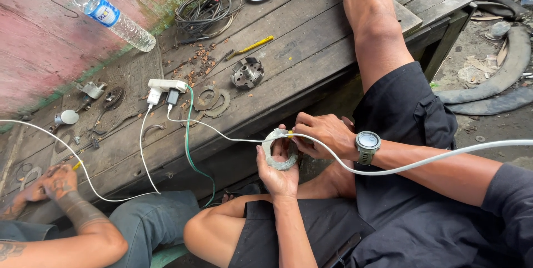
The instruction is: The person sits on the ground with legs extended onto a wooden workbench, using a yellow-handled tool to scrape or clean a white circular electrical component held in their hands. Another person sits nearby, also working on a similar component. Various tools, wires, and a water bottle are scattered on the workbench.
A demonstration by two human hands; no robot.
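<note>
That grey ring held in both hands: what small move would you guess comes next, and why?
Probably a slight turn of the flat grey metal ring. The left hand cradles it from below while the right hand pinches its top edge beside a small yellow bit, so turning would bring the next stretch of rim under the fingers.

Left hand point(277, 168): forearm rises from the lower frame edge, palm toward camera, fingers curled up around a grey metal ring point(279, 150), thumb along its left side. Right hand point(325, 133): forearm enters from the right, bare to the elbow, wrist bent inward, fingertips pinching at the ring's top edge. Exact right-hand finger contact partly hidden, probably thumb and index. Both knees bent.
</note>
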